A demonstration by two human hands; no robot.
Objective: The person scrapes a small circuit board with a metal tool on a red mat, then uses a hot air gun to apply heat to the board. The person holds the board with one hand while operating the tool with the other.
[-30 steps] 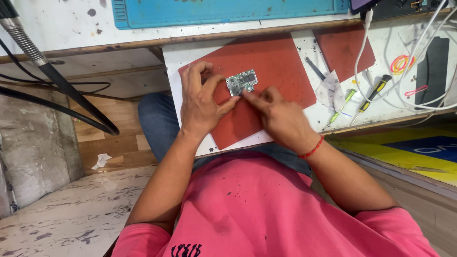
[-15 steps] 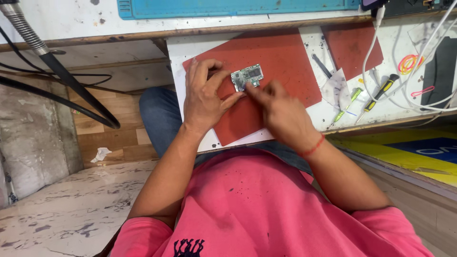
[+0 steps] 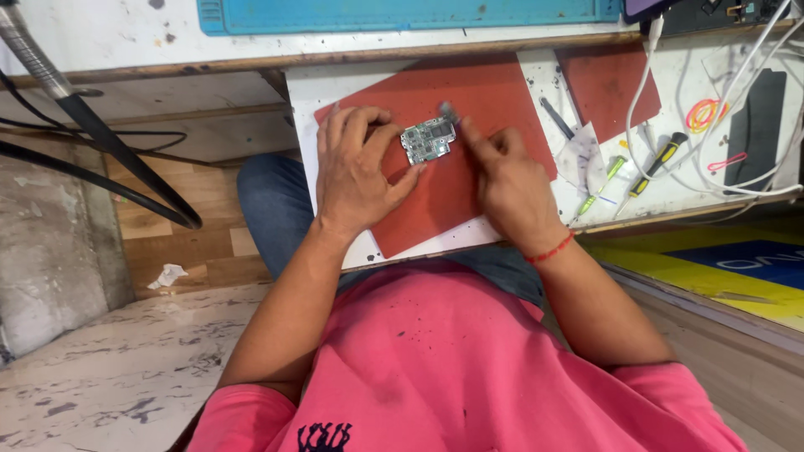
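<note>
We pinch the small circuit board (image 3: 428, 139) between left hand (image 3: 356, 172) fingers on the red mat (image 3: 494, 92), right hand (image 3: 502, 180) fingers clamping a small tool (image 3: 447, 111) at its 1 o'clock corner.

A white workbench (image 3: 502, 71) carries a red mat (image 3: 494, 100), screwdrivers (image 3: 649, 172), white cables (image 3: 712, 180) and, seemingly, tweezers (image 3: 556, 117).

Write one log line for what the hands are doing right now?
left hand: steadies circuit board | right hand: small tool at board's edge | under: red mat | beside: screwdrivers, white cables
</note>
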